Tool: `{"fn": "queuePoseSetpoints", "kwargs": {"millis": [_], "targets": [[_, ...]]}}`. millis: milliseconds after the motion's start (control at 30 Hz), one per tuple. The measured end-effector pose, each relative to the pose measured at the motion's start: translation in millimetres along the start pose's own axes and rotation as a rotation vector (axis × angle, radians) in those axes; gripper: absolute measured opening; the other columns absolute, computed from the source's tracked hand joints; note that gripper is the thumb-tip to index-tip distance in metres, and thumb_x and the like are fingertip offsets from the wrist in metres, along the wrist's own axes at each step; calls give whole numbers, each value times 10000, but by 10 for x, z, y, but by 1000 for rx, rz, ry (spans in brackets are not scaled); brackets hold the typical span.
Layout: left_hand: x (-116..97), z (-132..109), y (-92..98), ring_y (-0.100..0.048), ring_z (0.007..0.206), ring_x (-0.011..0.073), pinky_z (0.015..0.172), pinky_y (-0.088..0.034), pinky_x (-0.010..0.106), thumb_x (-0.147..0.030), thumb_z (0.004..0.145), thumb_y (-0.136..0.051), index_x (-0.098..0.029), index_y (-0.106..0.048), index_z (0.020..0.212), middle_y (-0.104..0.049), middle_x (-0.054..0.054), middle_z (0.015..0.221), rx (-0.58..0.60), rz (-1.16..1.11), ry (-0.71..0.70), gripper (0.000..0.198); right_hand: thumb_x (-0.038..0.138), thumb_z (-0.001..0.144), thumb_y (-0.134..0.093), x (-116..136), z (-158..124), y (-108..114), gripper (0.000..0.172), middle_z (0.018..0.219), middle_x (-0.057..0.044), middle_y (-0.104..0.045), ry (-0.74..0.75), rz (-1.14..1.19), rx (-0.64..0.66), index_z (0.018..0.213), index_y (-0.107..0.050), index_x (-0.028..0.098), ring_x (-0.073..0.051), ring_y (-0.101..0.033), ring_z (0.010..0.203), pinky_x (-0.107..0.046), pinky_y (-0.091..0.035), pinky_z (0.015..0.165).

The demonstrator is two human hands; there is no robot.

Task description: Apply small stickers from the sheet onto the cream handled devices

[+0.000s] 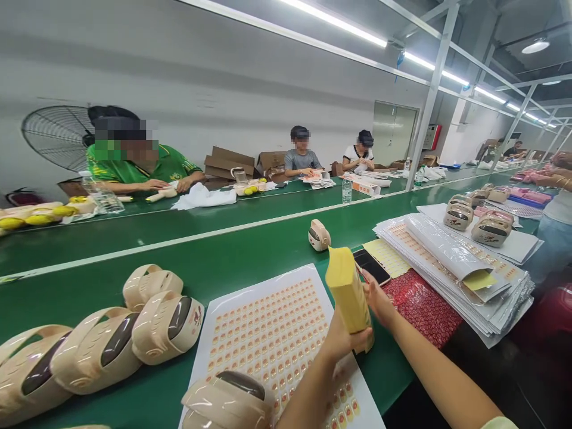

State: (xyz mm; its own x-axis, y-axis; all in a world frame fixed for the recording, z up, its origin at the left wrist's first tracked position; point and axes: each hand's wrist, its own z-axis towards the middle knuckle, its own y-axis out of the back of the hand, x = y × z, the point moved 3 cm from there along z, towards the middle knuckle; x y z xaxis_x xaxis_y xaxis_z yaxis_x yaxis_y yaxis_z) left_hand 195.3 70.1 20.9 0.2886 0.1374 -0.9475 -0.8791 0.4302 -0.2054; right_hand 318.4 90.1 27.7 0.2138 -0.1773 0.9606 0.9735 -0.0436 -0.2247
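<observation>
My left hand (353,341) is wrapped round the lower end of a thick yellow block (346,289), which looks like a stack of paper sheets and stands tilted above the table. My right hand (379,302) is at the block's right side, fingers against its edge and partly hidden. Below and left lies a white sheet (263,333) with rows of small orange-and-yellow oval stickers. A beige handled device (227,400) with a dark window rests on the sheet's near corner. Behind the block stands a similar small device (319,235).
Several beige devices (96,351) stand at left. Right of my hands lie a phone (372,266), red bubble wrap (420,307) and a stack of sticker sheets (465,280), with more devices (491,229) behind. Across the green table (250,235), co-workers sit near a water bottle (347,189).
</observation>
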Motion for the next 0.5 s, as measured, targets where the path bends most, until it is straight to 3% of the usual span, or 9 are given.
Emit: {"fn": "queuePoseSetpoints", "kwargs": {"millis": [67, 167, 267, 400, 500], "targets": [[11, -15, 14, -596, 954, 344, 837, -476, 498, -419, 455, -767, -155, -607, 976, -660, 125, 991, 91, -109, 102, 606, 745, 665, -516, -115, -79, -30, 782, 1013, -103, -661, -69, -17, 108, 1242, -437, 224, -256, -615, 961, -419, -472, 819], [73, -3, 20, -646, 853, 335, 759, -518, 489, -534, 568, -654, -134, -613, 975, -672, 148, 962, 114, -246, 238, 572, 677, 733, -511, -131, -138, -24, 750, 1123, -90, -618, -94, -25, 96, 1331, -347, 254, -245, -592, 1017, -426, -455, 873], [133, 68, 40, -649, 892, 328, 788, -522, 466, -578, 653, -568, -132, -601, 1024, -673, 156, 986, 32, -300, 297, 581, 627, 676, -612, -103, -107, 19, 860, 1110, -80, -621, -114, -14, 12, 1376, -260, 272, -250, -606, 980, -433, -465, 863], [120, 191, 109, -638, 931, 327, 806, -522, 459, -486, 661, -675, -124, -591, 1014, -673, 173, 996, -109, -235, 324, 513, 563, 638, -671, -89, -21, 86, 980, 1115, -88, -609, -117, 7, -51, 1407, -150, 252, -253, -614, 945, -444, -471, 858], [46, 310, 157, -596, 1031, 302, 847, -504, 432, -465, 671, -693, -166, -488, 1126, -609, 165, 1145, -267, -141, 275, 582, 497, 661, -672, -21, 18, 105, 1006, 1177, -103, -567, -99, -2, -62, 1420, -67, 236, -255, -593, 997, -441, -468, 878]]}}
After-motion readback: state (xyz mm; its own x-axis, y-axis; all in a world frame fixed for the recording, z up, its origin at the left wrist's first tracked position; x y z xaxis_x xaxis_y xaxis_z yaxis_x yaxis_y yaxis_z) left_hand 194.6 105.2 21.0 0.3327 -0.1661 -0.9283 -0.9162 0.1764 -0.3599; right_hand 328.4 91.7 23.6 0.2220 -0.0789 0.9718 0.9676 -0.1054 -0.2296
